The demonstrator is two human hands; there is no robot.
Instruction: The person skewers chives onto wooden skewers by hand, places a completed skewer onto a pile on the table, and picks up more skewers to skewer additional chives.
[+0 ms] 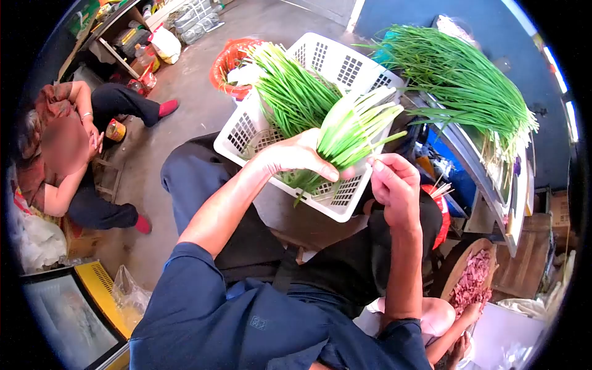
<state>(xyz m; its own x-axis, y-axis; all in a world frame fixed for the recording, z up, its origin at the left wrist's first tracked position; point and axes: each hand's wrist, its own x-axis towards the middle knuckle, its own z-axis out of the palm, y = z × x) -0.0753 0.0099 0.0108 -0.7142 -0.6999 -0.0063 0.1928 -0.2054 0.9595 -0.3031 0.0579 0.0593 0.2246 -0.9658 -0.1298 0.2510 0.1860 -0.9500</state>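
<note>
My left hand (302,154) is wrapped round a bunch of green stalks (353,126), whose pale cut ends point up and to the right. Just right of that bunch, my right hand (394,179) has its thumb and forefinger pinched together near the stalk ends; whatever is between them is too small to make out. Below both hands is a white plastic basket (231,132) with slotted sides. More green stalks (296,92) lie in it, with their pale ends toward the upper left.
A large pile of long green stalks (456,80) lies on a stand at the right. An orange-lined bin (216,68) is behind the basket. One person (68,148) sits at the left; another person's hand (472,313) touches a round tray (447,271) at lower right.
</note>
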